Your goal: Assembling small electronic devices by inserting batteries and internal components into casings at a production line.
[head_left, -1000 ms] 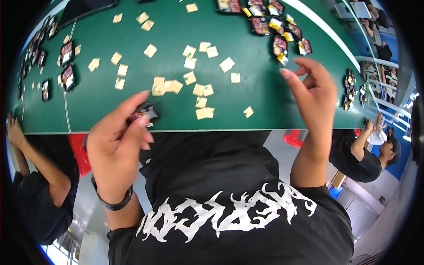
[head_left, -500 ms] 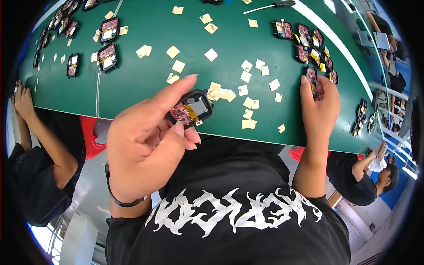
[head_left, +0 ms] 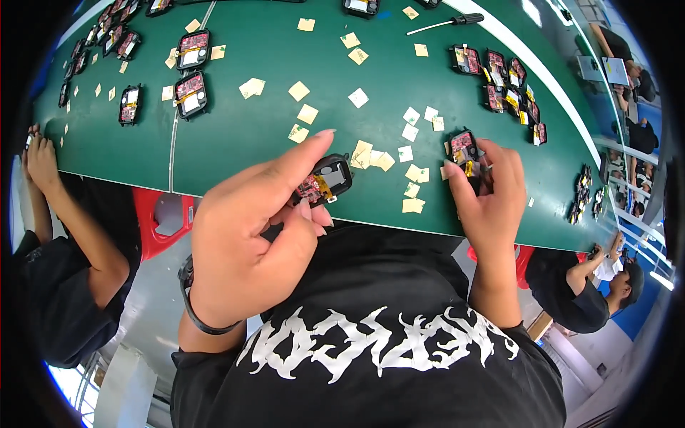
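1. Our left hand (head_left: 250,228) pinches the first black-cased unit (head_left: 337,176) by its edge, at the hand's two o'clock.
2. Our right hand (head_left: 492,192) grips the second black-cased unit (head_left: 462,146) between thumb and fingers, at that hand's eleven o'clock.
3. We see clustered units (head_left: 494,98) at the second unit's one o'clock.
4. Pale squares (head_left: 361,154) lie between our hands on the green table (head_left: 399,78).

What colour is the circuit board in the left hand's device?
The circuit board is red, seen best in the head view.
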`<control>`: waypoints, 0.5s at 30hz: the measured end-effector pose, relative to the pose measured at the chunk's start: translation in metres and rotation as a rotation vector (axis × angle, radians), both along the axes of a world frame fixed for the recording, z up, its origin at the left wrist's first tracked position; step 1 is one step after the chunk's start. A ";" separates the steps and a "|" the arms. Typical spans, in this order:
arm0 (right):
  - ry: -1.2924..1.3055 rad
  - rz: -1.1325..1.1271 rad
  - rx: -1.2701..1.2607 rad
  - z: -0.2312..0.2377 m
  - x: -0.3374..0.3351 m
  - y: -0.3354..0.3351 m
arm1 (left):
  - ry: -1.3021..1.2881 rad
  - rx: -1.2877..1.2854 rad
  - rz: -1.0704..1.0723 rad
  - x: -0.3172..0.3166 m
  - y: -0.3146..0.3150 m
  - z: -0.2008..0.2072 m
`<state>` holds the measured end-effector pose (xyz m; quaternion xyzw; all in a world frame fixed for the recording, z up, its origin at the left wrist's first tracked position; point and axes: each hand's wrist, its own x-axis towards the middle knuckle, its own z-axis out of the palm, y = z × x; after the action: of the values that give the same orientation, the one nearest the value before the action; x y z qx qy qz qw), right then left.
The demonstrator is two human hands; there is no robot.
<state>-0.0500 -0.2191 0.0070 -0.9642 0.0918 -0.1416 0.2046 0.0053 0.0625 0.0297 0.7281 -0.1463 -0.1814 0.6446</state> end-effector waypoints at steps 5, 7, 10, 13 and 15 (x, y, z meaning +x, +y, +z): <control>-0.272 0.488 0.058 0.034 -0.003 0.025 | 0.031 0.008 -0.053 -0.006 -0.003 0.007; -0.246 0.770 0.151 0.035 0.002 0.037 | 0.014 0.023 -0.094 -0.007 -0.006 0.010; -0.272 0.857 0.091 0.027 0.010 0.056 | -0.159 0.083 -0.178 -0.005 -0.008 0.014; -0.336 0.822 0.095 0.022 0.008 0.054 | -0.300 0.137 -0.234 -0.008 -0.011 0.016; -0.332 0.824 0.093 0.020 0.005 0.052 | -0.254 0.143 -0.256 -0.010 -0.015 0.020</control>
<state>-0.0449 -0.1667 0.0265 -0.8743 -0.3279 -0.1971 0.2988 -0.0049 0.0472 0.0496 0.7646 -0.3046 -0.1787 0.5392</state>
